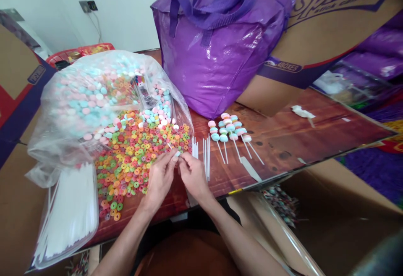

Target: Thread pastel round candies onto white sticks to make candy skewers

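My left hand [161,170] is closed in a pinch at the front edge of the loose candy, with a small pale blue candy [177,154] at its fingertips. Close against it, my right hand [192,175] is also pinched; what it grips is hidden by the fingers. A short white stick tip [169,145] shows just beyond the left fingers. Colourful ring gummies [132,158] spread left of and behind my hands. To the right lie loose white sticks [206,158] and several candy skewers [232,128] of pink, white and blue pieces on sticks.
A clear bag [85,95] of pastel candies stands behind the gummies. At the left front lies a pack of white sticks [69,208]. A big purple bag [217,53] and a cardboard box [327,28] rise at the back. Crumpled white paper [302,112] lies on the wooden table [277,141].
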A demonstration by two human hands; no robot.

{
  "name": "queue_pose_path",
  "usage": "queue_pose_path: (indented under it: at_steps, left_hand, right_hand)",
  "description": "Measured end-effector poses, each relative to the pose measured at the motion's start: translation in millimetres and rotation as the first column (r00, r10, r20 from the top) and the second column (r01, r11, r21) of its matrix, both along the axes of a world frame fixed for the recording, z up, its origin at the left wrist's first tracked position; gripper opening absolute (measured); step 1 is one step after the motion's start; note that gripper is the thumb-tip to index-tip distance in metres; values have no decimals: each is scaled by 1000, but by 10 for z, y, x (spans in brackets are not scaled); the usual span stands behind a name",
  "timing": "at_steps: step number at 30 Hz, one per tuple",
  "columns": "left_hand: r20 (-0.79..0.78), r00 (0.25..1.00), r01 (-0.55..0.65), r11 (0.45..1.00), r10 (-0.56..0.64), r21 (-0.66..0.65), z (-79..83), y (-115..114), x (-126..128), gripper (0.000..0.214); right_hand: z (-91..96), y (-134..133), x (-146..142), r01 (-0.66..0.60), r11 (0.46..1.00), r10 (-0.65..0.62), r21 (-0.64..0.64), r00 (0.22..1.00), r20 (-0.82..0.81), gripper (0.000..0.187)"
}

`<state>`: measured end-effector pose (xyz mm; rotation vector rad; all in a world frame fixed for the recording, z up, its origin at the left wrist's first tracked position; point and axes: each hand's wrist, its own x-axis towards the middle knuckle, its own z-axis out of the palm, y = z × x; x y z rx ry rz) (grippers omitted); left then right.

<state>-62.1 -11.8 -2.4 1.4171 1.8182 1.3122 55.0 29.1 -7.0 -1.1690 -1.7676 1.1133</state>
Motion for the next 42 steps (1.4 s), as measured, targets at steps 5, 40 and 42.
queue_pose_path:
  at_steps: [5,40,42]
  left_hand:
    - [-410,906,92,995,-104,-47,69,543,-161,35]
    - [683,730,154,982,-37,-112,60,404,-172,45]
    - [671,738,184,977,-64,-110,50,410,-157,43]
  right_hand:
    - [-120,141,224,52,998,-50,-36,998,34,26]
    - [-61,57,99,30,997,-31,67,1000,3,29]
    - [-75,87,87,44,999,-43,27,998,-42,31]
